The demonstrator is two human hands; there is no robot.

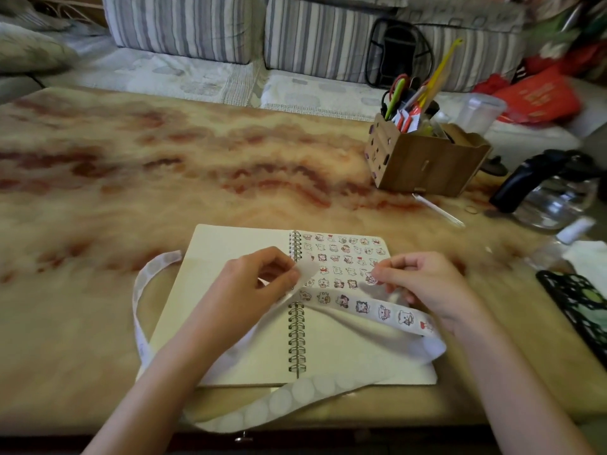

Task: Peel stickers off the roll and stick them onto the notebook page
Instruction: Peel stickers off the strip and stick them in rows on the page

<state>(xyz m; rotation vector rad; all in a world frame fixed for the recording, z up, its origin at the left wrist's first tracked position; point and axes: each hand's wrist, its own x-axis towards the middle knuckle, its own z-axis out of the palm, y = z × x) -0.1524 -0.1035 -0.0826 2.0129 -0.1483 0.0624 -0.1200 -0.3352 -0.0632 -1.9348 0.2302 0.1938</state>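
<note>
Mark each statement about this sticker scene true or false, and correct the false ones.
1. The notebook lies open. True.
2. The stickers already stuck down are on the left page. False: the stickers cover the top of the right page; the left page is bare.
3. The left hand pinches the strip. True.
4. The right hand lies flat on the table. False: the right hand pinches a sticker above the page.
5. The wooden box is empty. False: the wooden box holds pens.
</note>
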